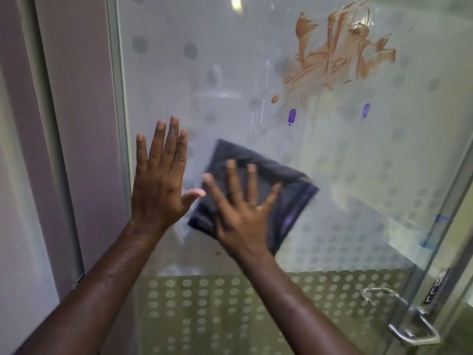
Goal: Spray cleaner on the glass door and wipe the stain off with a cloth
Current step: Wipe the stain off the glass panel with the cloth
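A glass door (pixel 204 60) with a frosted dot pattern fills the view. High on its right side is a broad brown smeared stain (pixel 340 52), with two small purple marks (pixel 292 116) just below it. My right hand (pixel 243 208) presses a folded dark grey cloth (pixel 289 190) flat against the glass with spread, straight fingers, well below and left of the stain. My left hand (pixel 161 175) lies flat on the glass beside it, fingers straight and pointing up. Wet streaks run down the glass above the cloth. No spray bottle is in view.
The door's metal frame (pixel 120 124) runs down the left, with a pale wall (pixel 38 149) beyond it. A metal handle (pixel 407 321) sits at the lower right near the door's edge. Blue marks (pixel 435 226) show on the right edge.
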Available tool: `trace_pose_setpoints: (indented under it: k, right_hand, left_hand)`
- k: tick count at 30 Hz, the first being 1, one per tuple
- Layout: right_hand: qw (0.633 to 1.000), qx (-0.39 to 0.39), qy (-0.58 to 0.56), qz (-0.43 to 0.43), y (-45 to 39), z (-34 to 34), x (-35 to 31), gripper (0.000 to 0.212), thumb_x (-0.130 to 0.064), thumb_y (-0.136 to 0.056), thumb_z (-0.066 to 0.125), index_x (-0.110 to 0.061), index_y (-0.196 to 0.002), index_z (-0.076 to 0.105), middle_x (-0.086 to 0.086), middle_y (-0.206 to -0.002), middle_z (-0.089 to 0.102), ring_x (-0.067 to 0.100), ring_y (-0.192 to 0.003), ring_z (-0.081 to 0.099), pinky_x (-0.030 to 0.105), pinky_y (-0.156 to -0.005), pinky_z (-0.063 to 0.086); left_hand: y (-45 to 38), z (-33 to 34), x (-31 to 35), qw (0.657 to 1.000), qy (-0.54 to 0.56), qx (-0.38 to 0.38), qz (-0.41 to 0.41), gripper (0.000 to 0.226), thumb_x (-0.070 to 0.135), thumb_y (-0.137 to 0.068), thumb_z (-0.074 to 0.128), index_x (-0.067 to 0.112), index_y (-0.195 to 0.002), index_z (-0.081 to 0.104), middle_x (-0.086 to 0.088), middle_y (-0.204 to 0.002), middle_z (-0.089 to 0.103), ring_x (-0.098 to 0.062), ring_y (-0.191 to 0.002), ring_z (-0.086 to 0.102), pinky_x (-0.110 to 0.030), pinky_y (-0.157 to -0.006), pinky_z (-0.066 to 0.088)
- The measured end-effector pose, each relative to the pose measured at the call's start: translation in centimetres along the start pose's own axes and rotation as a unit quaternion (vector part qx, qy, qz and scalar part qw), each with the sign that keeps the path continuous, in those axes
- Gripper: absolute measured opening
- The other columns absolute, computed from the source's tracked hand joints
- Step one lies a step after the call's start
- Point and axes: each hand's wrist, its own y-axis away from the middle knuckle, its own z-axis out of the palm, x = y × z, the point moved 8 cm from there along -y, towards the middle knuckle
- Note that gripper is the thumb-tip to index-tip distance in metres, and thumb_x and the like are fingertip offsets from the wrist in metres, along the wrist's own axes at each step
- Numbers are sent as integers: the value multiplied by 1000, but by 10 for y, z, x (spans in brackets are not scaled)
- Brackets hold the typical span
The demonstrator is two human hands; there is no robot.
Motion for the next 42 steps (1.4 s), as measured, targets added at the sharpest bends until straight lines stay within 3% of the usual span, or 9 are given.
trace_pose_setpoints:
  k: [6, 9, 12, 15, 19, 25, 30, 39, 42]
  right_hand:
    - [1000, 16, 3, -24, -16, -8, 8, 70, -52, -101, 57, -35, -163, 27, 1, -172, 20, 31, -161, 11, 79, -117, 3]
    - [994, 40, 24, 103, -11, -23, 79, 60, -49, -107, 31, -36, -164, 18, 2, -173, 17, 33, -161, 8, 77, -119, 4]
    - [954, 88, -9, 285, 8, -41, 165, 65, -39, -102, 39, -42, -163, 16, 1, -174, 15, 29, -161, 9, 76, -120, 5]
    - [927, 116, -53, 354, 20, -48, 194, 64, -37, -105, 40, -52, -160, 12, -5, -175, 9, 22, -162, 2, 75, -121, 1]
    - [953, 95, -28, 285, 11, -37, 144, 69, -36, -99, 42, -45, -163, 16, -6, -175, 3, 28, -162, 4, 74, -121, 1]
    - [998, -32, -20, -55, 51, 23, -45, 72, -41, -99, 54, -36, -163, 24, 2, -175, 8, 34, -161, 8, 78, -116, -7]
    - [991, -35, -7, -132, 84, 21, -29, 64, -44, -103, 58, -33, -161, 33, 0, -174, 17, 27, -160, 18, 71, -121, -1]
    - [994, 19, -13, 111, 41, -9, 53, 52, -36, -111, 27, -35, -163, 23, 5, -172, 14, 34, -161, 4, 77, -119, 3]
    - [998, 3, -19, 64, 45, 6, 14, 56, -37, -110, 37, -36, -164, 21, 4, -174, 9, 36, -161, 6, 75, -119, -3]
  left_hand:
    - [0, -1, -2, 1000, 15, -14, -2, 109, 81, -91, -2, -1, -161, 16, -22, -171, 11, -34, -161, 5, -57, -129, -2]
    - [0, -1, -1, 1000, 16, -21, -1, 109, 81, -91, -2, 0, -162, 15, -19, -171, 8, -34, -161, 5, -57, -129, -2]
    - [-1, -2, -1, 1000, 15, -24, -2, 109, 80, -91, -4, 0, -162, 14, -19, -171, 8, -35, -161, 6, -57, -129, -3]
    - [-1, -1, 0, 1000, 10, -26, -3, 109, 80, -90, -4, 1, -162, 14, -21, -171, 10, -35, -161, 6, -57, -128, -3]
    - [0, 1, 1, 1000, 9, -22, -4, 109, 81, -90, -3, 1, -162, 14, -22, -171, 11, -36, -160, 7, -58, -128, -2]
    - [1, 1, -1, 1000, 20, -12, 1, 107, 80, -90, -2, 2, -163, 11, -21, -171, 10, -36, -161, 7, -58, -129, -2]
    - [1, -1, -2, 1000, 23, -5, 2, 107, 80, -91, -2, 3, -163, 12, -20, -171, 10, -35, -161, 6, -57, -129, -2]
    - [-1, 0, 0, 1000, 12, -1, -1, 107, 80, -90, -2, 4, -162, 14, -25, -169, 15, -32, -161, 4, -56, -129, -3]
    - [0, -1, 0, 1000, 12, 4, 0, 106, 80, -91, 0, 3, -162, 15, -26, -168, 16, -35, -160, 6, -57, -129, -2]
